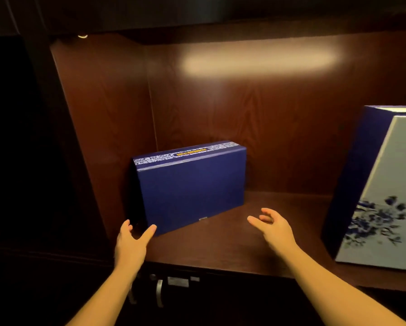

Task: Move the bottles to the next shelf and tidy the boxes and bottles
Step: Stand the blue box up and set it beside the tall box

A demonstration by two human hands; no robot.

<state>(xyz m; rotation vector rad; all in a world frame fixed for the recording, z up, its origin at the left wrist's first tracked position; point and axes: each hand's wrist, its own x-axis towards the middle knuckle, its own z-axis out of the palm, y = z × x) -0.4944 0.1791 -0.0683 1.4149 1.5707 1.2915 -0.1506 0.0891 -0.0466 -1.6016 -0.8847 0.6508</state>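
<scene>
A dark blue box (190, 187) stands on edge at the left of the wooden shelf (220, 250), angled, with a patterned strip along its top. My left hand (132, 242) is open at the box's near left corner, thumb tip touching or almost touching its front face. My right hand (273, 228) hovers open over the shelf, to the right of the box and apart from it. A larger box (385, 191), blue-sided with a pale front and blue flower print, stands at the right, cut off by the frame. No bottles are in view.
The shelf has a dark wooden left wall (98, 128) and back panel (267, 118), lit from above. Below the shelf's front edge are cabinet doors with metal handles (159, 292). Bare shelf lies between the two boxes.
</scene>
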